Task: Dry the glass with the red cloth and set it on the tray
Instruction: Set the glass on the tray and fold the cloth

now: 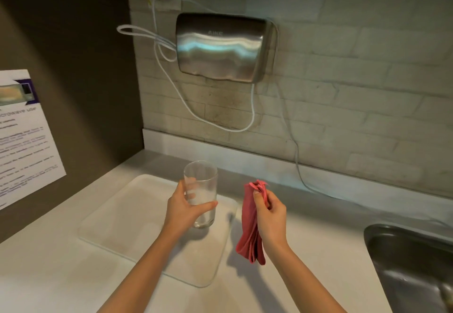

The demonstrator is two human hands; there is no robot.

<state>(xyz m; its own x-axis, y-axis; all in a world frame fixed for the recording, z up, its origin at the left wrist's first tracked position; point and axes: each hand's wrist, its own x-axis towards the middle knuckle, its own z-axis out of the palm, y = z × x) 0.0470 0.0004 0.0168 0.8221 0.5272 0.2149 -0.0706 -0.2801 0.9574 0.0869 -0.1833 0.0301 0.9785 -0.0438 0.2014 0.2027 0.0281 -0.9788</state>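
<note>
Half the sink (411, 258) is cut off.

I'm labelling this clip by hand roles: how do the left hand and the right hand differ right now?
The left hand wraps a clear upright glass over the tray; the right hand pinches a bunched red cloth that hangs limp, beside the tray. The left grips around the glass's side; the right holds the cloth near its top. Both are raised and closed on something, apart from each other.

Shared office/break-room kitchenette: wall-mounted steel hand dryer (221, 47) on tile wall, microwave-use notice (23, 136) far left, steel sink (411, 263) right, pale counter (306, 239).
</note>
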